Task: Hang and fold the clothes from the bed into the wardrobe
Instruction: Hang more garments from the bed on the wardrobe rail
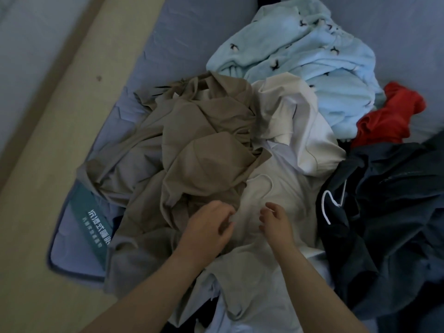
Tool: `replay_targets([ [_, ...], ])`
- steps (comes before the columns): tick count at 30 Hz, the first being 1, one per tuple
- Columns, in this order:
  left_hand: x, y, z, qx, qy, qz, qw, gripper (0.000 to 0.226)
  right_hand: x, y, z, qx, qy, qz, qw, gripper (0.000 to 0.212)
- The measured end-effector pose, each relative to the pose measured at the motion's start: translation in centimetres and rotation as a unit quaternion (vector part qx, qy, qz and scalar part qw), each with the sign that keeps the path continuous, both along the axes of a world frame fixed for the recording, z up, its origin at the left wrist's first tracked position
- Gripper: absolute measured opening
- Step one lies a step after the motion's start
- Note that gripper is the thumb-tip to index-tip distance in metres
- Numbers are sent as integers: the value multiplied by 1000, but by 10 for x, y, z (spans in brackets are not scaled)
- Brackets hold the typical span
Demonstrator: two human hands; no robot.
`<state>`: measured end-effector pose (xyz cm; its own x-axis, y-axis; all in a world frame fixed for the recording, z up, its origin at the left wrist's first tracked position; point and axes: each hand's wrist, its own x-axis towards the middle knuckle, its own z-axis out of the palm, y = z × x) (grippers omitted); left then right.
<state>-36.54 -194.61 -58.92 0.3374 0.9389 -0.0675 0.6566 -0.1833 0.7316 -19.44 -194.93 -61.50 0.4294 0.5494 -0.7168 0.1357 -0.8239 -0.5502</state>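
**Whole pile on the bed, nothing put away yet**

On the left, the teal label on the mattress carries white Chinese characters that appear to read 沉浸式睡眠; the smaller line beneath is too blurred to read. Next come a crumpled tan garment, a pale shirt, a light-blue fleece, a red piece and a dark garment, all heaped unfolded on the bed. No wardrobe shows, so nearly all the work seems left. The hands are slightly apart over the pale shirt. The left hand curls at the cloth, grip unclear. The right hand is loosely curled and holds nothing.
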Motion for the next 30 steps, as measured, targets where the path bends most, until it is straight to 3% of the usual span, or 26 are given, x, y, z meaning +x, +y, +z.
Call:
replay_targets([
  [2, 9, 2, -14, -62, 65, -71, 993, 44, 3, -3, 0, 8, -7, -7, 1000, 32],
  [4, 16, 8, -24, -96, 172, -77, 977, 56, 6, -6, 0, 15, -10, -12, 1000, 30],
  [8, 17, 20, -36, -117, 302, -22, 946, 26, 8, -12, 0, 20, -12, -5, 1000, 31],
  [11, 1, 24, -37, -133, 220, 41, 965, 9, 8, -15, -1, 18, -2, 3, 1000, 33],
  [13, -16, 23, -30, -135, 161, 99, 973, 16, 5, -14, -2, 17, 4, 13, 1000, 34],
  [18, -65, 6, -26, -140, 192, 197, 951, 20, -1, -10, -3, 30, 13, 18, 999, 31],
  [21, -56, -7, -18, -93, 208, 117, 967, 24, 0, -11, -3, 29, 20, 1, 999, 28],
  [25, -13, -18, -8, -37, 121, -46, 991, 14, 6, -18, 0, 39, 19, -13, 999, 25],
  [27, 8, -17, -15, -73, 100, -49, 991, 14, 12, -23, 3, 51, 14, -17, 998, 25],
  [30, 33, -9, -26, -128, 120, 37, 984, 23, 21, -31, 7, 71, -1, -26, 997, 22],
])
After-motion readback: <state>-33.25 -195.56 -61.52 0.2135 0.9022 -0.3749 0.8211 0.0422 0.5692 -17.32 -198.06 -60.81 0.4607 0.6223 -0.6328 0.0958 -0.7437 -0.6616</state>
